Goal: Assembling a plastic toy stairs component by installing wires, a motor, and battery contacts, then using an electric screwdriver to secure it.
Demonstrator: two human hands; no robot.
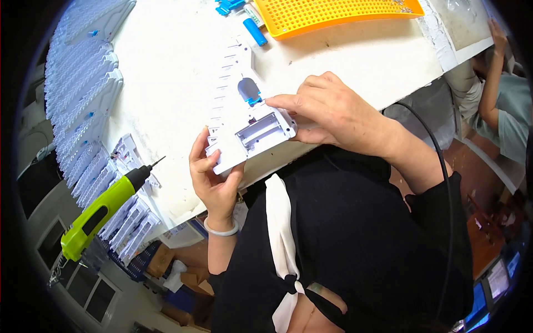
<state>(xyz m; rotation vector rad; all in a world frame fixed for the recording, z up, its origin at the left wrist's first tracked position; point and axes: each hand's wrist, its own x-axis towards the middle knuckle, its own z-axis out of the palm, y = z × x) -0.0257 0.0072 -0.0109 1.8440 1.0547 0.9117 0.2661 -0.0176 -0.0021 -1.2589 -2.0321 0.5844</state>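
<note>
Left hand (pixel 214 178) pinches one corner of a white plastic part (pixel 233 117); right hand (pixel 340 114), loosely bent, has finger and thumb at its other end, above the table (pixel 166 83) edge. Keeping it steady and pushing the small blue bit (pixel 254 102) softly seems best. A blue tube (pixel 255 32) lies past it.

No text, number or sign can be read with certainty. Green print is borne by a small white cylinder (pixel 254 15) on the worktop (pixel 166 72), and blurred content is displayed on a screen (pixel 498 278); neither can be deciphered.
</note>
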